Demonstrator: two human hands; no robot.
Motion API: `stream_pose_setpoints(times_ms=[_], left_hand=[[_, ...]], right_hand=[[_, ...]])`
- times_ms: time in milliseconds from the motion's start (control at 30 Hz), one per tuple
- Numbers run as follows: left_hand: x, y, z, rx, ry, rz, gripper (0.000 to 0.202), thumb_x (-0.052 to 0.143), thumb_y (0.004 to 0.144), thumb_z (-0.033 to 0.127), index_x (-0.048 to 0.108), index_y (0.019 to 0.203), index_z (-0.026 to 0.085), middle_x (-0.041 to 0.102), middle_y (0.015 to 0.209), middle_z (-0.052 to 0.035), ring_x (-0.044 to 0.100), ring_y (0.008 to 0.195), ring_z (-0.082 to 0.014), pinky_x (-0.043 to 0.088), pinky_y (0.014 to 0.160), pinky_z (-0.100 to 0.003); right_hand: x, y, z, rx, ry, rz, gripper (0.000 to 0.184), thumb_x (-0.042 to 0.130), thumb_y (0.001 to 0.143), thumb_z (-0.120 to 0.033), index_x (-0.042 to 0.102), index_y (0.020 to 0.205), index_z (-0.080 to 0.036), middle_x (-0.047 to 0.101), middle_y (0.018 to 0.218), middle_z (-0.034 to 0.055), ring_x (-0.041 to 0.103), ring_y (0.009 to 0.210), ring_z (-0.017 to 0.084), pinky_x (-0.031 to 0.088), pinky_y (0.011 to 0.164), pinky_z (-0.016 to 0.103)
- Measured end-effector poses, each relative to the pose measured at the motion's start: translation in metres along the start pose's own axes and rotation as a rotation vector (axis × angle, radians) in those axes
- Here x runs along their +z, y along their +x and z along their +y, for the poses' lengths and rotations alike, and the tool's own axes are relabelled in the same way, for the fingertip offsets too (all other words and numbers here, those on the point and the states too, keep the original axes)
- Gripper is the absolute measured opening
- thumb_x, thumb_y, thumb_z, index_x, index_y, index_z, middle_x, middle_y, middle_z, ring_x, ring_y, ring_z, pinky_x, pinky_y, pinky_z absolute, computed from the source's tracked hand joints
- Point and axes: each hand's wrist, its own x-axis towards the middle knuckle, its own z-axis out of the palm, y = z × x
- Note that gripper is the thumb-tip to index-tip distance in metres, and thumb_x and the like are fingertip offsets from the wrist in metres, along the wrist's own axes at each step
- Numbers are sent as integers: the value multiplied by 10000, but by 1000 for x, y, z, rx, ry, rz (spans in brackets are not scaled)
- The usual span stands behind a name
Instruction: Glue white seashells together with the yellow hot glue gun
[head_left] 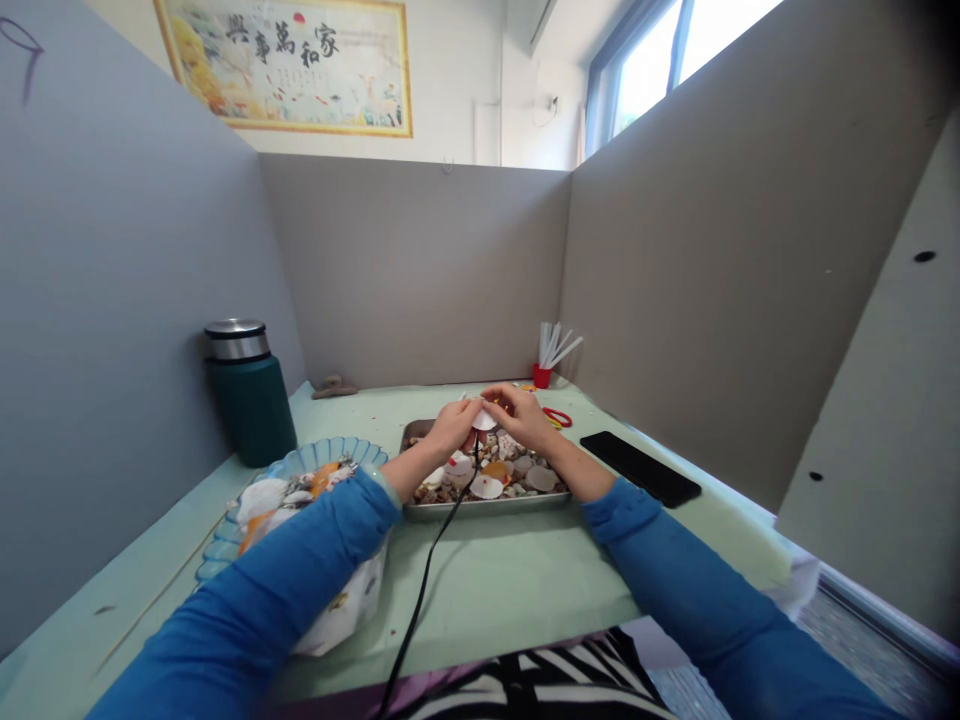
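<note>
Above a metal tray [487, 510], both of my hands meet at a white seashell [484, 421]. My left hand [452, 428] is closed on the shell's left side. From the right, my right hand [523, 418] has its fingers curled and pinched at the shell's upper edge. Whether a smaller piece sits between the fingertips is hidden. Under the hands, the tray holds pebbles and several shells, among them a white shell [487, 487] and an orange shell [497, 471]. A black cable [429, 570] runs up from the near edge towards the hands; its far end is hidden.
A blue scalloped dish [217, 550] of shells lies beneath my left forearm. Behind it stands a green bottle [251, 410]. To the right are a black phone [640, 468] and red-handled scissors [559, 417]. A red cup [542, 377] holds white sticks [553, 347]. Grey partitions [420, 270] enclose the table.
</note>
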Motion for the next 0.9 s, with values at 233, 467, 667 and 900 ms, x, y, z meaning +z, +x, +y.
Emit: stream_pose_setpoints(times_ms=[233, 467, 667, 900], left_hand=[[-1, 1, -2, 7, 23, -6, 369, 389, 887, 447, 510, 715, 144, 565, 501, -3, 385, 288, -57, 245, 334, -194], [0, 0, 0, 9, 6, -4, 376, 406, 887, 469, 512, 730, 144, 555, 490, 6, 383, 293, -57, 240, 334, -190], [1, -3, 3, 13, -39, -4, 420, 394, 898, 505, 532, 752, 136, 551, 484, 1, 385, 304, -65, 239, 331, -193], [0, -2, 3, 23, -14, -3, 436, 390, 896, 510, 540, 729, 136, 556, 487, -11, 393, 310, -72, 244, 336, -201]], right_hand=[[-1, 1, -3, -30, -11, 8, 193, 537, 873, -320, 633, 924, -160, 645, 814, 48, 563, 676, 133, 440, 607, 249], [-2, 0, -2, -23, 3, -2, 183, 541, 872, -303, 624, 939, -155, 622, 776, 32, 534, 636, 121, 426, 578, 238], [-2, 0, -2, -16, 19, 10, 183, 535, 876, -307, 625, 933, -158, 624, 772, 29, 540, 634, 122, 427, 576, 238], [-2, 0, -2, -14, 23, 10, 171, 542, 869, -293, 636, 916, -157, 634, 772, 32, 549, 639, 126, 430, 581, 242]])
